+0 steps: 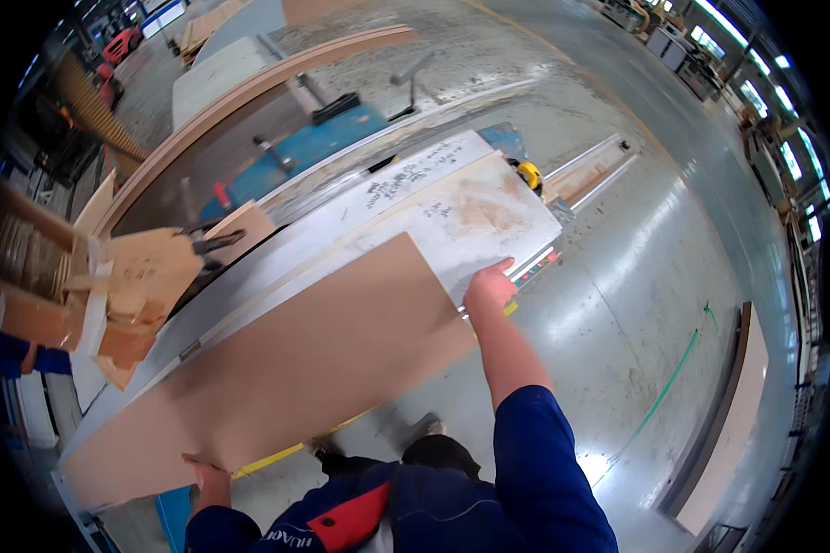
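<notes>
A long brown board (286,369) lies along the near side of a white-topped machine table (452,212) with handwritten marks and brownish smudges. My left hand (207,475) holds the board's near edge at the lower left, with fingertips on its top face. My right hand (492,290), beyond the board's right end, grips the metal rail (533,264) along the white table's edge, one finger partly extended. A yellow strip (269,458) shows under the board's near edge.
Cut wooden pieces and a ribbed hose (92,106) crowd the left, where another person's blue sleeve (9,359) shows. Behind are a blue clamp table (323,138) and curved wooden rail (249,83). A long panel (719,424) rests on the right floor (646,276), near a green strap.
</notes>
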Motion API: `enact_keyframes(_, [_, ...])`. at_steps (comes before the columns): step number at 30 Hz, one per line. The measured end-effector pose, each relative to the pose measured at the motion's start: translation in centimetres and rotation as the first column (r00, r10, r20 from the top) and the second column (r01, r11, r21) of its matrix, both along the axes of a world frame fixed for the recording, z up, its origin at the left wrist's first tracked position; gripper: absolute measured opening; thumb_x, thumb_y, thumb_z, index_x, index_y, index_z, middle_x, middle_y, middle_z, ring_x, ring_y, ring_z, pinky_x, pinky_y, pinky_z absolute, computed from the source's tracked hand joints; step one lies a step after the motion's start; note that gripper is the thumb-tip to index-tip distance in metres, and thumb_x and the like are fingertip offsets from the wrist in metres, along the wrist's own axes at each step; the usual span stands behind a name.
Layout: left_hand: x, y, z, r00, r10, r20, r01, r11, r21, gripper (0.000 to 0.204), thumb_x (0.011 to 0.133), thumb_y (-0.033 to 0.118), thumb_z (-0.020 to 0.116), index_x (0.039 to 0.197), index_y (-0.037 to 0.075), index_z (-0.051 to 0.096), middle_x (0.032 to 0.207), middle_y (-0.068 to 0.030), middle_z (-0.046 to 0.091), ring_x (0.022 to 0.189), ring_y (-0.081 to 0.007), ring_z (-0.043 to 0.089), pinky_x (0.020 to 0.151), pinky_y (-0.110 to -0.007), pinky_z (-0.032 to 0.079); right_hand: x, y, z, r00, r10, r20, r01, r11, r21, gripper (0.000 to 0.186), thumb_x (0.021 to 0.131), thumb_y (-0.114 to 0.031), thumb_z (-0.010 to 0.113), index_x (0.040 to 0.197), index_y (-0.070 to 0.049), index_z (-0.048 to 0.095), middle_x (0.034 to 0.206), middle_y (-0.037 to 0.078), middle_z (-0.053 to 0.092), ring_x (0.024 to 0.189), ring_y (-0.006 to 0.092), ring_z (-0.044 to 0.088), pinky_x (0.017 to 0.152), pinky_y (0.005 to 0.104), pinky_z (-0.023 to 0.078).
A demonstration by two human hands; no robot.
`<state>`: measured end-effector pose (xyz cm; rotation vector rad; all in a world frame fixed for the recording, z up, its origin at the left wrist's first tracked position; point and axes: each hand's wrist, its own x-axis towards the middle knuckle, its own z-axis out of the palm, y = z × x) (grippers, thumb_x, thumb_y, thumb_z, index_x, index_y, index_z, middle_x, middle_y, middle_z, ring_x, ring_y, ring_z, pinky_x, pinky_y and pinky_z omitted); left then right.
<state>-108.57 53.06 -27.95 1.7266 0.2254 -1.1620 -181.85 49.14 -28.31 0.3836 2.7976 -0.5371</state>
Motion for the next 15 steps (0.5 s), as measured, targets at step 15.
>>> enact_keyframes(15, [-18.4, 2.8, -5.6, 0.997, -0.028, 0.078, 0.042, 0.981, -0.187, 0.088, 0.103, 0.071, 0.047, 0.164, 0.01, 0.033, 0.167, -0.0085, 0.039, 0.151, -0.0288, 0.039, 0.125, -0.041, 0.034, -24.5, 0.2, 1.0, 0.92, -0.38, 0.1, 0.392, 0.874, -0.286, 0.09, 0.103, -0.071, 0.041, 0.133, 0.012, 0.056, 0.131, 0.031, 0.067, 0.115, 0.0441, 0.069, 0.095, 0.05, 0.059])
